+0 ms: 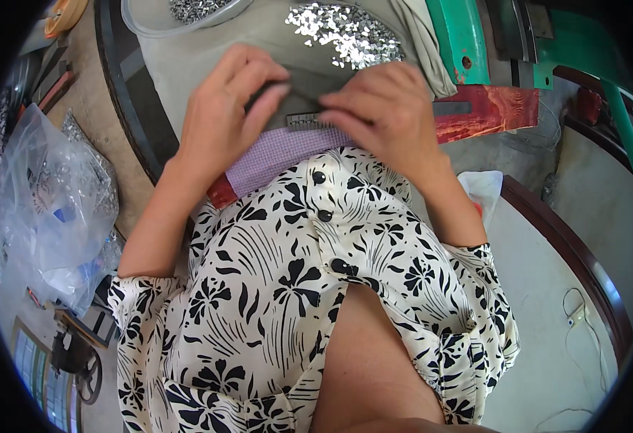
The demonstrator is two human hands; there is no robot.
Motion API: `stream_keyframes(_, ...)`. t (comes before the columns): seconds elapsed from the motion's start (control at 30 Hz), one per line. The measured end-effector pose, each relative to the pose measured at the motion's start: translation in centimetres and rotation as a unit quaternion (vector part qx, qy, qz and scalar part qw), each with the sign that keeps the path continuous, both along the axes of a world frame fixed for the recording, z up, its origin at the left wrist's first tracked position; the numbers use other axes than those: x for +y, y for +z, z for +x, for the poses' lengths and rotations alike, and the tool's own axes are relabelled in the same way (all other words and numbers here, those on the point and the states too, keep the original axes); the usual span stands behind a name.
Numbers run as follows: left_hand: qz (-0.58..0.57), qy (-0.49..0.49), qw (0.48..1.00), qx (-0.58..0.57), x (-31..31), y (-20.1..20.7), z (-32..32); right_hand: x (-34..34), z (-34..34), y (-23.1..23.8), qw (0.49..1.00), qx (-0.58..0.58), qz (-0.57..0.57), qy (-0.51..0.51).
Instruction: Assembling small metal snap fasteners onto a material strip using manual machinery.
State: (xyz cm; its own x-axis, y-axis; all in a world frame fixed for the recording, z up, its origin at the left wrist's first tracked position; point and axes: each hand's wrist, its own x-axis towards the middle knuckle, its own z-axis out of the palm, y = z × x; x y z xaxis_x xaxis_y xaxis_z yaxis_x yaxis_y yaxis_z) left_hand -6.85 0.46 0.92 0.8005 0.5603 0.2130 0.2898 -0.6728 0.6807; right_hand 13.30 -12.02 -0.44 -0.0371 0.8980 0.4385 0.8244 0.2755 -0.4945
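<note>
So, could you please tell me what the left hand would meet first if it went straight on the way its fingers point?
Probably the right hand, whose fingertips face the left hand across a small gap, though depth is unclear.

Grey segmented strip (303, 121), lying crosswise; silver pieces (351, 37) heaped beyond.

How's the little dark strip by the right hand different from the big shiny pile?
The dark strip is narrow and straight; the shiny pile spreads out messily. The strip is smaller than the pile. The strip looks dark grey; much of the pile gleams silvery-white. Both look metallic.
</note>
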Motion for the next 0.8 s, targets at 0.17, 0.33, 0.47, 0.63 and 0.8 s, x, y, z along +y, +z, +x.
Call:
stream_keyframes(0.17,0.071,0.027,0.997,0.004,1.8,-0.8,2.6,3.1,1.2,-1.0,0.996,-0.017,0.059,-0.064)
stream_keyframes(0.33,0.116,0.024,0.992,0.054,2.0,-1.5,3.9,4.7,1.0,-1.4,0.995,-0.038,0.065,-0.069)
stream_keyframes(0.47,0.088,0.03,0.994,0.061,1.7,-0.4,2.9,5.1,1.0,-1.7,0.995,-0.041,0.059,-0.074)
stream_keyframes(0.63,0.029,0.054,0.996,0.067,1.0,-0.4,0.9,5.9,1.0,-0.4,0.998,0.002,-0.024,-0.049)
stream_keyframes(0.8,-0.003,0.081,0.991,0.102,0.7,-0.1,1.2,5.8,1.2,-0.7,0.999,0.042,0.027,-0.017)
